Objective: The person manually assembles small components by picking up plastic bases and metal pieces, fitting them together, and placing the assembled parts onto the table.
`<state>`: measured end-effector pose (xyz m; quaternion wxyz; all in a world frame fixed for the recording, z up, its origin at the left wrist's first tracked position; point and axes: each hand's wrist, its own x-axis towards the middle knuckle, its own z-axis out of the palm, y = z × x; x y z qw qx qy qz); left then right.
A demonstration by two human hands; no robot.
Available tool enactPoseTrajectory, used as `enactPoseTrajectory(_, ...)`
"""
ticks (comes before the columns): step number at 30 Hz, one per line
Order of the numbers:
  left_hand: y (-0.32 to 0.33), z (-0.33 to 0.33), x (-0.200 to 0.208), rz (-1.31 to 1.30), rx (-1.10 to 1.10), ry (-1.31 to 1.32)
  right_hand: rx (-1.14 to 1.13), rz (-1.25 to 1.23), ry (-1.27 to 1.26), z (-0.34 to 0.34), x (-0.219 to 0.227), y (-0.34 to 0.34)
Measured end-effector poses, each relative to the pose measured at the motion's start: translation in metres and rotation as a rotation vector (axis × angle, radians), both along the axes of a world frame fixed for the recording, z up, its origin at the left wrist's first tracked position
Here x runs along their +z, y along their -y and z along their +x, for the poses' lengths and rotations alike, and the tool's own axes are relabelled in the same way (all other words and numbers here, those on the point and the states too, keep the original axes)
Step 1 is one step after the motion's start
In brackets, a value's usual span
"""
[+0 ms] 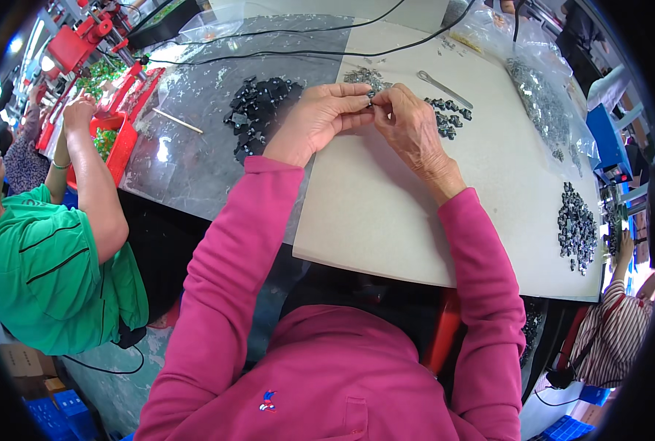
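My left hand [318,117] and my right hand [410,123] meet fingertip to fingertip above a pale mat [386,206] on the workbench. Between the fingers of both hands sits one small dark part [371,97], mostly hidden by them. A heap of black parts [257,110] lies just left of my left hand. A smaller group of dark parts [446,114] lies right of my right hand, with a little pile of grey metal bits [364,75] beyond my fingers. Both arms are in pink sleeves.
A metal tool [443,88] lies past the right-hand parts. A clear bag of small metal pieces [544,95] and another dark heap [577,228] sit at the right. A person in green [55,264] works at red trays [118,143] on the left; cables cross the far bench.
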<state>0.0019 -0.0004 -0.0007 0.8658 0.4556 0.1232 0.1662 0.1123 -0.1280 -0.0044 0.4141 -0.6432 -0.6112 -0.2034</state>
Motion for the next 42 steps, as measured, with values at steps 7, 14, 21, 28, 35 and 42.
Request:
enactPoseTrajectory(7, 0.0029, 0.0008, -0.0005, 0.158, 0.017, 0.003, 0.014, 0.018, -0.05, -0.0005, -0.0008, 0.0001)
enactPoseTrajectory(14, 0.0026, 0.0003, -0.0002, 0.152, 0.037, 0.004, -0.032, 0.027, -0.065, -0.0021, -0.0013, 0.0015)
enactPoseTrajectory(21, 0.0004, 0.0005, -0.0003, 0.14, 0.015, -0.01, -0.038, 0.02, -0.061, -0.0017, -0.002, 0.0015)
enactPoseTrajectory(28, 0.0016, 0.0003, 0.0003, 0.153, 0.023, -0.023, -0.061, 0.022, -0.064, -0.0022, -0.004, 0.0011)
enactPoseTrajectory(35, 0.0003, -0.0002, 0.0001, 0.141, 0.01, -0.028, -0.093, 0.03, -0.028, -0.0047, -0.0039, 0.0003)
enactPoseTrajectory(42, -0.0005, 0.0008, -0.0037, 0.063, 0.024, 0.0, -0.103, 0.064, 0.027, -0.0077, -0.0055, -0.0015)
